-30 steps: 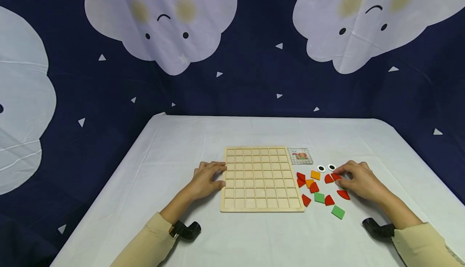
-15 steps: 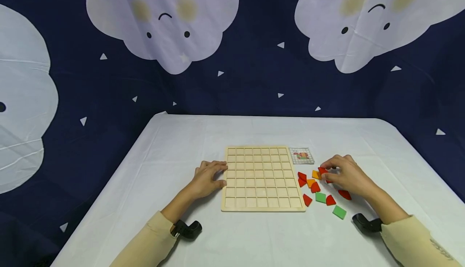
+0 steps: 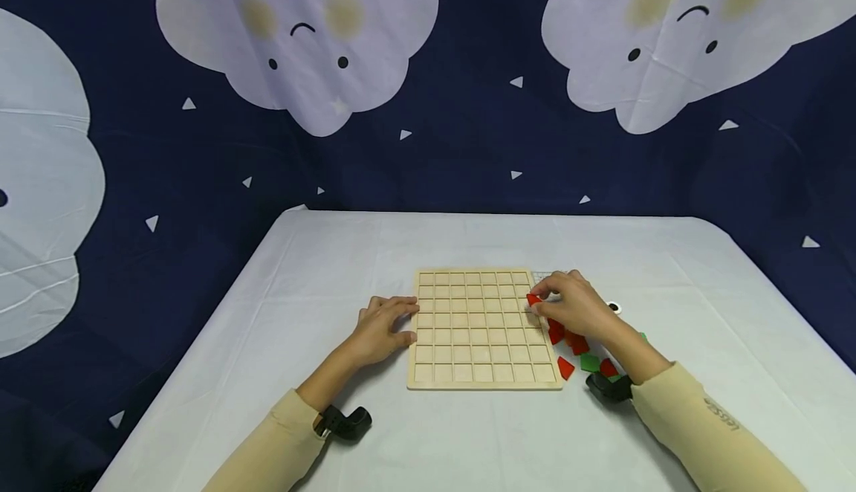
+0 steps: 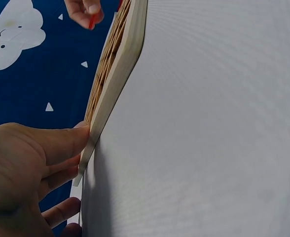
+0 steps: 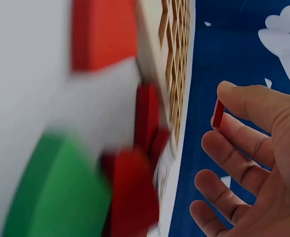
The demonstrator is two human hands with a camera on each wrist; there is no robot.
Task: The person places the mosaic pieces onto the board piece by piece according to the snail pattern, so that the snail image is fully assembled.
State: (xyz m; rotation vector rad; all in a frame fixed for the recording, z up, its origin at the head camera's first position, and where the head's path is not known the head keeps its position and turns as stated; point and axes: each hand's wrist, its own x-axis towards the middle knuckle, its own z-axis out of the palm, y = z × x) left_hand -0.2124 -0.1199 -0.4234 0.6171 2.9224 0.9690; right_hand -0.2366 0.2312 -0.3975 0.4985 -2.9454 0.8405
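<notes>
A wooden grid board lies flat on the white table. My left hand touches its left edge, thumb and fingers spread along the rim; in the left wrist view the thumb lies straight against that edge. Between thumb and forefinger, my right hand pinches a red tile above the board's right side. Only the narrow side of this red tile shows in the right wrist view. Under and beside the hand lie loose red tiles and a green tile, some of them partly hidden.
A picture card at the board's upper right is mostly covered by my right hand. One eye-patterned disc lies beyond the wrist. A dark cloud-print cloth hangs behind the table.
My right hand has picked up the red tile from the pile on the right and carried it left to the board's edge. The left hand stays in place.
</notes>
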